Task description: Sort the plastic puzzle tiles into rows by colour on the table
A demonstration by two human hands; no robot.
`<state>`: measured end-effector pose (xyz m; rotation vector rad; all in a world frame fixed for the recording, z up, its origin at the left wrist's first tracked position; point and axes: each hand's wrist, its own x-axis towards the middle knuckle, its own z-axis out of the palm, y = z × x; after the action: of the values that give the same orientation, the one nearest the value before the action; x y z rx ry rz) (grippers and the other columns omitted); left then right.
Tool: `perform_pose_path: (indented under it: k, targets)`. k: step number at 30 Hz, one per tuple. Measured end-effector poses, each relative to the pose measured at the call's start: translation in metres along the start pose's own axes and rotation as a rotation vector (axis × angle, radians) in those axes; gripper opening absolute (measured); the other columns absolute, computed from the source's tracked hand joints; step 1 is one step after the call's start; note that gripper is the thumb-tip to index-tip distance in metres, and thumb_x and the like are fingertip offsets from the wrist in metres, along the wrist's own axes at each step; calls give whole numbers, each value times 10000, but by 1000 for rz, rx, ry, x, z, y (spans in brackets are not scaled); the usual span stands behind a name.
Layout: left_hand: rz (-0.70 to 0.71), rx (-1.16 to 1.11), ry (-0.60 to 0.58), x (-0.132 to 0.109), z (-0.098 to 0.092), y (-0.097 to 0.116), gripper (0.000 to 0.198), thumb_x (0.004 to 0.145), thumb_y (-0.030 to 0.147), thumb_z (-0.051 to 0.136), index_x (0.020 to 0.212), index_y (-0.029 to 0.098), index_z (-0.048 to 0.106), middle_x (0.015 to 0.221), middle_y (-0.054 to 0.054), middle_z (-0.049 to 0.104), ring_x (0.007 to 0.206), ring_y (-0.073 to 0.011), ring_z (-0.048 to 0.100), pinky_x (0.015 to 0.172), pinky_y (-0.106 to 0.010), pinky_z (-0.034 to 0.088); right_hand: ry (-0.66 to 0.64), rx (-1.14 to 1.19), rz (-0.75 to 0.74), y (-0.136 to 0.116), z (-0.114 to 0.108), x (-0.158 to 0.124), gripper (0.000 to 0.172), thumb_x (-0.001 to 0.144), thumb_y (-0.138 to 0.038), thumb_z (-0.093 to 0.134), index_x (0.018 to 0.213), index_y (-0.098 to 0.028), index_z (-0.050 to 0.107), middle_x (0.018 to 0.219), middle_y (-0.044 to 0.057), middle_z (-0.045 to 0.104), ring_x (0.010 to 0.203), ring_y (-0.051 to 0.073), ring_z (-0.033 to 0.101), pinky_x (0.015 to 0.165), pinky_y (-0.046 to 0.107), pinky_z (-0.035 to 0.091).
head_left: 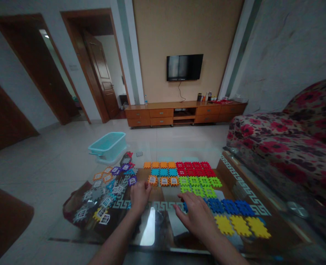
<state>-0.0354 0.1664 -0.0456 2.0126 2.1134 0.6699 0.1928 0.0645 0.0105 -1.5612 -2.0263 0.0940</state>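
My left hand (140, 195) is over the glass table with its fingers curled in. It lies between a purple window tile (132, 180) and an orange window tile (152, 180); whatever its fingers may hold is hidden. My right hand (196, 213) is palm down, thumb and fingers apart, at the left end of a row of blue tiles (229, 207), partly covering it. Beyond that hand are green tiles (204, 181), with red tiles (194, 168) farther back. Yellow tiles (240, 225) line the near right. Turquoise tiles (163, 172) sit behind the orange ones.
Mixed loose tiles (96, 194) with white window pieces are heaped at the table's left. A turquoise plastic bin (107, 145) stands past the far left edge. A flowered sofa (284, 136) is on the right, and a low wooden cabinet (161, 116) stands by the far wall.
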Motion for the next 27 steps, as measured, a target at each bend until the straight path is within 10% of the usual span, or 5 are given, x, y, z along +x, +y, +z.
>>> perform_pose_path:
  k: [27]
  targets:
    - [26, -4, -27, 2, 8, 4, 188, 862, 260, 560, 808, 157, 708, 804, -63, 683, 730, -165, 590, 658, -263, 321, -122, 37, 36, -1, -7, 0, 170, 880, -248, 558, 1012, -201, 654, 987, 86, 699, 944, 265, 650, 858, 401, 484]
